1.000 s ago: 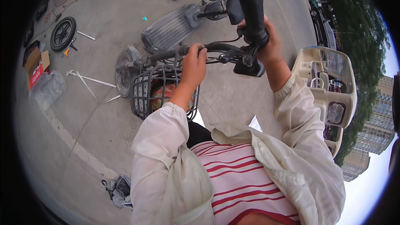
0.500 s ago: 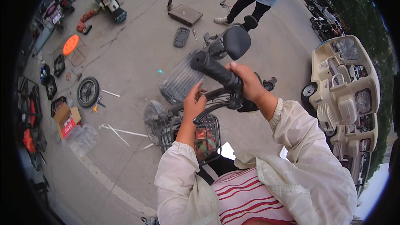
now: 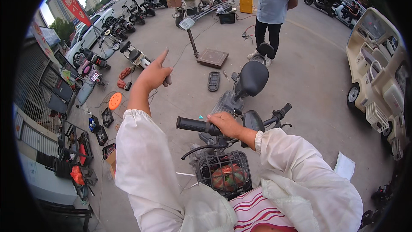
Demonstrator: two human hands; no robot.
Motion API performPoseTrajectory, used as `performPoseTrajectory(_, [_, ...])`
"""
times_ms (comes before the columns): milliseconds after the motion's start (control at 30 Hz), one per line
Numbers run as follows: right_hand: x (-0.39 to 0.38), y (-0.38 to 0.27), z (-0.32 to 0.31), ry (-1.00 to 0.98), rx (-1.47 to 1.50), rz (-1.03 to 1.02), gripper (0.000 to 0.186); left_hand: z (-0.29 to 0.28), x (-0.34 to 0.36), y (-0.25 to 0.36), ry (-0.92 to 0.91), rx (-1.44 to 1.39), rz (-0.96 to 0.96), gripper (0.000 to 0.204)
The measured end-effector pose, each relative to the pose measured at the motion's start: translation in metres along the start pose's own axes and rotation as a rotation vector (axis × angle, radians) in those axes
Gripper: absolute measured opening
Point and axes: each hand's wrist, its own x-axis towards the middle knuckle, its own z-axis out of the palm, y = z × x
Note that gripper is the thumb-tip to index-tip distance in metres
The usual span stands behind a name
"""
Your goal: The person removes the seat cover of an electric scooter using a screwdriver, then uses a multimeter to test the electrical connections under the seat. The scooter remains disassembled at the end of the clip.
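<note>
A black basket (image 3: 206, 169) sits nearest, below the handlebar grip (image 3: 192, 124); the right hand (image 3: 227, 124) wraps the grip's inner end. Farther out, the left hand (image 3: 155, 76) points, index finger straight. Beyond are a scale (image 3: 212, 58) and a standing person (image 3: 277, 2).

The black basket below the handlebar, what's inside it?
Inside the basket sits a red-and-green bundle, seen through the bars. The bundle covers whatever lies beneath it, and its own contents can't be seen.
</note>
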Motion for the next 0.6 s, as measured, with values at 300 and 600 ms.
performPoseTrajectory(300, [-0.004, 0.003, -0.019, 0.057, -0.072, 0.049, 0.05, 0.075, -0.146, -0.111, 0.24, -0.218, 0.038, 0.067])
performPoseTrajectory(600, [-0.001, 0.0, 0.008, 0.312, -0.385, -0.23, 0.039, 0.396, -0.795, -0.371, 1.161, -0.897, -1.426, 0.033])
